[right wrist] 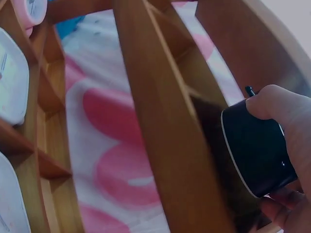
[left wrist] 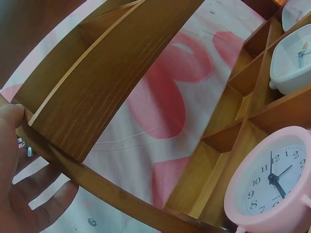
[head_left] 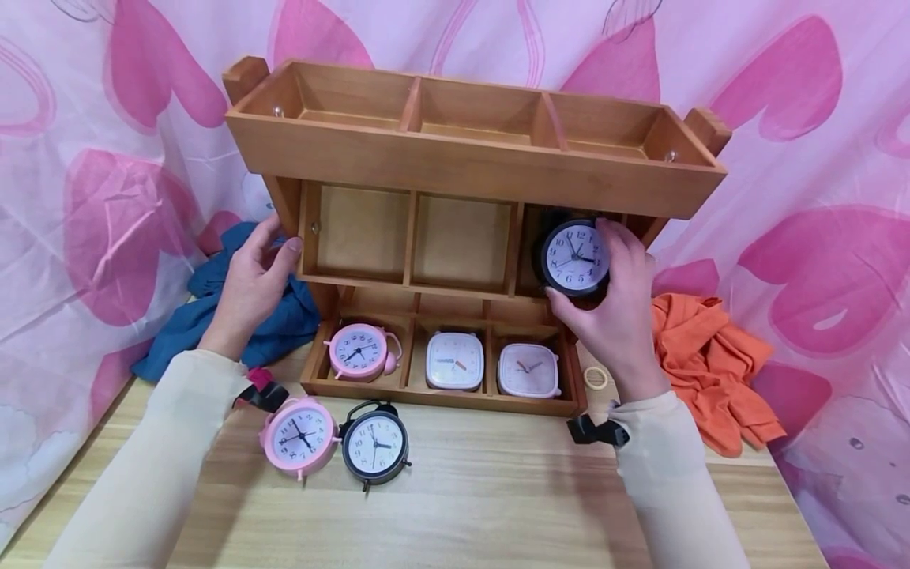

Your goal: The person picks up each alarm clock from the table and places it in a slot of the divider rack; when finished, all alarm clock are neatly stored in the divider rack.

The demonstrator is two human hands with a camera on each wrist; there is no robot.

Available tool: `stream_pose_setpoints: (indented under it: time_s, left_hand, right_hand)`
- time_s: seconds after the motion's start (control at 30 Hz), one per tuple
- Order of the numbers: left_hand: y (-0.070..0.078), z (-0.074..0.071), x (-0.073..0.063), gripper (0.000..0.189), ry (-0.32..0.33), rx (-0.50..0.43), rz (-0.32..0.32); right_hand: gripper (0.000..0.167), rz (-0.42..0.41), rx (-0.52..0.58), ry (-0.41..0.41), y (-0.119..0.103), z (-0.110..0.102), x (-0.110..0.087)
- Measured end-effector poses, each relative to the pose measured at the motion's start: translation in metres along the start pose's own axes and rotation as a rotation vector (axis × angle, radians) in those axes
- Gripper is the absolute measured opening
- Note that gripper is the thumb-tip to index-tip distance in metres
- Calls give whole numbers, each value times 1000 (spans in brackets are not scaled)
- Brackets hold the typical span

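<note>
A three-tier wooden shelf (head_left: 462,162) with compartments stands on the table. At its left side, my left hand (head_left: 249,288) grips the side frame; the left wrist view has the thumb and fingers on either side of the wooden rail (left wrist: 116,196). My right hand (head_left: 618,304) holds a round black alarm clock (head_left: 574,257) by its rim, dial facing out, at the middle tier's right compartment. The right wrist view catches the clock's dark casing (right wrist: 252,148) partly inside the tier. Whether the clock touches the compartment's bottom, I cannot tell.
In the bottom tier sit a pink alarm clock (head_left: 358,352) and two white square clocks (head_left: 455,361). Another pink clock (head_left: 298,436) and a black clock (head_left: 375,445) lie on the table in front. Blue cloth (head_left: 227,316) lies left, orange cloth (head_left: 711,371) right, beside a small ring (head_left: 596,378).
</note>
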State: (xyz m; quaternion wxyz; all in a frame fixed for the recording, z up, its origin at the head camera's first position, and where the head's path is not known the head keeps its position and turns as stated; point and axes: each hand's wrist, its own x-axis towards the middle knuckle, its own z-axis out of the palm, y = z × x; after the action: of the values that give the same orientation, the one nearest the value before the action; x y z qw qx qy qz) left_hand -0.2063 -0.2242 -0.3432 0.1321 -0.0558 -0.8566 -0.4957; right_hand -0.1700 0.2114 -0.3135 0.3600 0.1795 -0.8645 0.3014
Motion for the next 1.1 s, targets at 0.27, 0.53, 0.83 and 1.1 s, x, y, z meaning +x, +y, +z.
stream_pose_setpoints:
  time_s: [0.27,0.53,0.83,1.1]
  left_hand:
    - [1,1,-1,56,6,10,3]
    - [0,1,0,56,10,7,8]
    - [-1,1,0,57,2,8,-4]
    - [-1,0,0,56,8,15,-6]
  right_hand:
    - [86,-6,-51,-8,10,8,2]
    - [86,-75,-70,-95,12,4,-2]
    - [87,-155,-61,-237,16,-2,3]
    - [87,-158,-117,-444,18,-19,14]
